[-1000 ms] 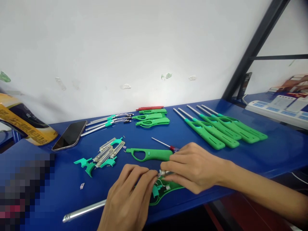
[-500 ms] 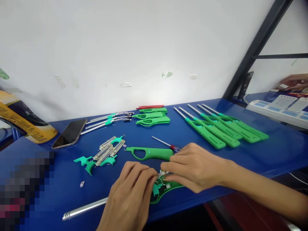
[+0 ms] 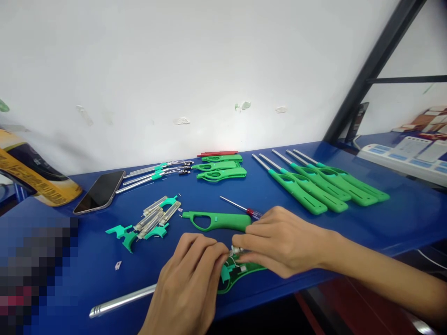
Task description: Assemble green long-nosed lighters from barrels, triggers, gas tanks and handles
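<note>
An opened long-neck lighter (image 3: 240, 277) lies near the table's front edge, its green half shell showing a teal trigger and wires inside. My left hand (image 3: 190, 279) is closed around its neck end, and the metal tube (image 3: 122, 301) sticks out to the left. With fingers pinched, my right hand (image 3: 282, 242) grips a clear fuel tank (image 3: 237, 250) with a whitish end over the shell; my fingers hide most of it. Just beyond lies a loose green shell half (image 3: 223, 222). A screwdriver (image 3: 240, 207) rests beside my right hand, its handle partly covered.
Clear tanks and teal triggers (image 3: 157, 218) are piled at left. Behind them are metal tubes with wires (image 3: 153, 174), a phone (image 3: 99, 193) and a yellow bottle (image 3: 52, 186). Green shells (image 3: 221, 174) lie at the back; several assembled lighters (image 3: 314, 186) at right. A power strip (image 3: 405, 158) sits far right.
Both hands stay almost in place over the opened lighter, with the same grips. The co-worker's hand at the far right is no longer in view there. The view has shifted slightly.
</note>
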Action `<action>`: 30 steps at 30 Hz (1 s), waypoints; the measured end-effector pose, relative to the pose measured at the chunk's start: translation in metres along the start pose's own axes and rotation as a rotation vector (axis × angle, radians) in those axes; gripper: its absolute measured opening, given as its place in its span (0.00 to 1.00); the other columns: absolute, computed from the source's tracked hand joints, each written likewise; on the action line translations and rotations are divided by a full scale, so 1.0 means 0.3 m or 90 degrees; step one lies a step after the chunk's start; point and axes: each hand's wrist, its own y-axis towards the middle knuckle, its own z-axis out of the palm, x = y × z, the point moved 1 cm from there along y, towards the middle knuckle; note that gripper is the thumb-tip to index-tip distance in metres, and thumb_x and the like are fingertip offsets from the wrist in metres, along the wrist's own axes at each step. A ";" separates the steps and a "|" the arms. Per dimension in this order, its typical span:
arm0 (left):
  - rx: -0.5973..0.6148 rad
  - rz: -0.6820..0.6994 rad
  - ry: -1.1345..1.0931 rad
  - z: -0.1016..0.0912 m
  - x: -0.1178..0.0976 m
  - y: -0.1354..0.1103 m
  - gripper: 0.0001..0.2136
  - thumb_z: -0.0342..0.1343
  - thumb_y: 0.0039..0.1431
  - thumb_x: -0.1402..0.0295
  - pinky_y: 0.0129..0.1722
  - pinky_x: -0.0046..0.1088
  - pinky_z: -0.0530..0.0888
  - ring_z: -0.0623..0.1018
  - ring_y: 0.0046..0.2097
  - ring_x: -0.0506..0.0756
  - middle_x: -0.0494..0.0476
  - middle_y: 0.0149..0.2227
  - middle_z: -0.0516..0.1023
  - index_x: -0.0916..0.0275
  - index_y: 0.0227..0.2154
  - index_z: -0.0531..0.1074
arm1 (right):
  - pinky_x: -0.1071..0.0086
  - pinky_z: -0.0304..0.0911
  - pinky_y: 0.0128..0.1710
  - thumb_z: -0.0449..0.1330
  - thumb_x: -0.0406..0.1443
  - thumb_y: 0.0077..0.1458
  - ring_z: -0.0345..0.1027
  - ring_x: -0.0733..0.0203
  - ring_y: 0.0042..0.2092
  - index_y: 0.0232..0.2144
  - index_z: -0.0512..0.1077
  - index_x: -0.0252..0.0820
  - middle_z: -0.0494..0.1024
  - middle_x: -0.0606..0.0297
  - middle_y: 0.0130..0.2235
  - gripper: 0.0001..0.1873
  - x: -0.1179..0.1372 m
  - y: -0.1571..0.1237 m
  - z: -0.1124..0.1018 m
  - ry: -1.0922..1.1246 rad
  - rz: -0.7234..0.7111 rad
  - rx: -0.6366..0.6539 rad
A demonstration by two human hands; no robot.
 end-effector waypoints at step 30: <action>0.067 0.014 0.123 -0.024 -0.027 -0.073 0.11 0.55 0.73 0.70 0.40 0.40 0.82 0.78 0.42 0.59 0.63 0.45 0.77 0.65 0.54 0.75 | 0.62 0.65 0.47 0.51 0.43 0.76 0.75 0.58 0.43 0.54 0.76 0.50 0.81 0.64 0.44 0.16 0.098 -0.086 -0.017 0.059 0.268 0.032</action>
